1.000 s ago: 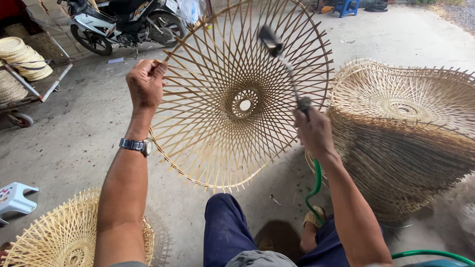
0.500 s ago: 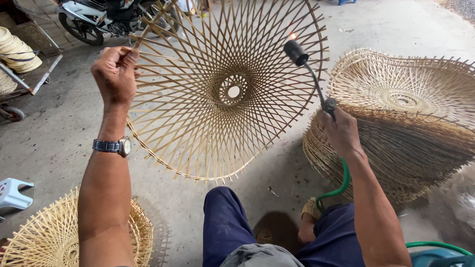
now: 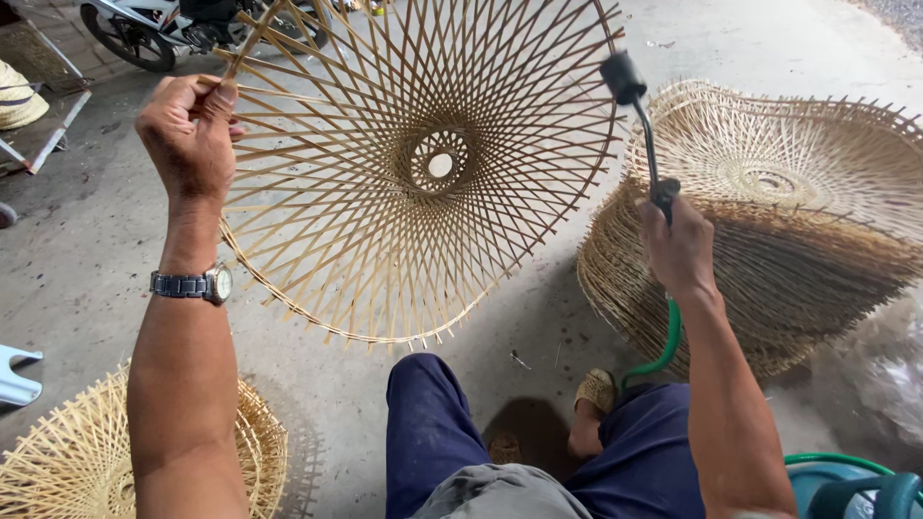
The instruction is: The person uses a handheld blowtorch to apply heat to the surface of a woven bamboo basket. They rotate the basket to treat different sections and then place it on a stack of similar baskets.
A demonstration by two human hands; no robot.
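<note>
Bamboo lattice frame (image 3: 413,163), round with a small open ring at its centre, is held up in the air in front of the person, above the concrete floor (image 3: 77,259). The left hand (image 3: 189,135) pinches its far left rim between thumb and curled fingers; a wristwatch (image 3: 192,284) sits on that wrist. The right hand (image 3: 678,245) is closed around the handle of a black torch (image 3: 639,125), whose head is just beside the frame's right edge, with a green hose (image 3: 663,341) trailing down. A stack of woven frames (image 3: 769,240) stands at the right, another woven frame (image 3: 87,461) lies near left, and a motorbike (image 3: 183,29) is parked far left.
</note>
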